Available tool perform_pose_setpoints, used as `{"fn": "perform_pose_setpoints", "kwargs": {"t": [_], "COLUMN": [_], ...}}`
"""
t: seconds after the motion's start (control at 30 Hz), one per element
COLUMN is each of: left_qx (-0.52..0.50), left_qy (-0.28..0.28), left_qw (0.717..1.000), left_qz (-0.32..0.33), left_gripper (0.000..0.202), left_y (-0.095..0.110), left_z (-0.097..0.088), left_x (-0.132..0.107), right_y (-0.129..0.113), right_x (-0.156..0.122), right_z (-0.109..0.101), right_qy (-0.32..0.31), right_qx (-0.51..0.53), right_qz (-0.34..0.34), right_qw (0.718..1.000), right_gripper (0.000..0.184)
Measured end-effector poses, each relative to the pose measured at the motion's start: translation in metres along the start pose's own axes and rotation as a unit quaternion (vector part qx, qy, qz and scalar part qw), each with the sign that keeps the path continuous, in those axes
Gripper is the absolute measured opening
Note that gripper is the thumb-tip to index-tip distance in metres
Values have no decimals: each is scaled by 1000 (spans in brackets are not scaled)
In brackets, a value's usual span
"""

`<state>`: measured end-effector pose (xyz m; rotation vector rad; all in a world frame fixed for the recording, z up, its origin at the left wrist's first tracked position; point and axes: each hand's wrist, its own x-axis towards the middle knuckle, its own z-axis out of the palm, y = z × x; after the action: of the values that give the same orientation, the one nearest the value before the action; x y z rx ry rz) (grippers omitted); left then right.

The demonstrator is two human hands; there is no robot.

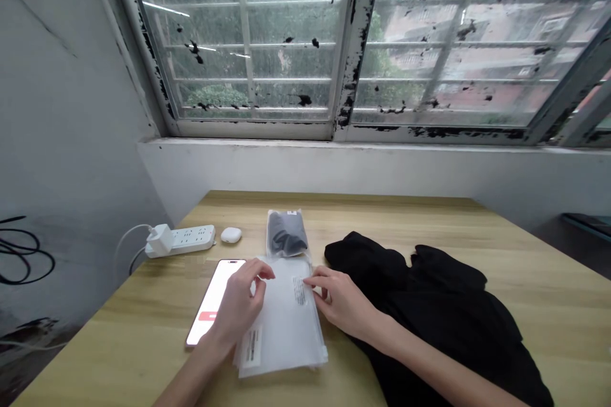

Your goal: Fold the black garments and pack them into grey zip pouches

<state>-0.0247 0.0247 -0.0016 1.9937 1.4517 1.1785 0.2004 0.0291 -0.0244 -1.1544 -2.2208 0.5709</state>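
Note:
A stack of clear plastic bags with white labels lies on the wooden table in front of me. My left hand rests on the stack's left side, fingers curled and pinching at the top bag's upper edge. My right hand sits at the stack's right edge, fingertips pinched on the bag near a small label. Just behind the stack lies a sealed bag holding a dark folded garment. A pile of black clothing spreads out to the right, under my right forearm.
A phone with a lit screen lies left of the bags. Farther back stand a white power strip with a plugged charger and a small white earbud case. The table meets a wall under a window.

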Motion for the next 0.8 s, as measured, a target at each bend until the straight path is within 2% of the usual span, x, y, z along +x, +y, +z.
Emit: {"fn": "perform_pose_setpoints", "kwargs": {"t": [0.17,0.3,0.4,0.53,0.63,0.73,0.8], "left_qx": [72,170,199,204,224,243,246], "left_qy": [-58,-128,-166,-189,-202,-217,-226], "left_qw": [995,974,960,952,943,934,932], "left_qz": [39,79,108,128,139,144,141], "left_gripper": [25,29,27,22,26,30,30], "left_y": [-7,-12,-15,-19,-22,-23,-23], "left_z": [3,6,9,11,12,12,12], "left_x": [-3,-5,-6,-8,-10,-10,-10], "right_y": [-3,-5,-5,-5,-7,-7,-1], "right_x": [-4,-7,-9,-14,-16,-14,-12], "right_z": [-3,-3,1,2,-11,-37,-57], "right_qy": [-8,-11,-12,-4,58,145,185], "right_qx": [-35,-85,-136,-148,-116,-110,-139], "right_qz": [-5,-13,-8,-17,-77,-139,-142], "right_qw": [999,996,991,989,989,974,962], "right_gripper": [28,27,26,45,45,34,33]}}
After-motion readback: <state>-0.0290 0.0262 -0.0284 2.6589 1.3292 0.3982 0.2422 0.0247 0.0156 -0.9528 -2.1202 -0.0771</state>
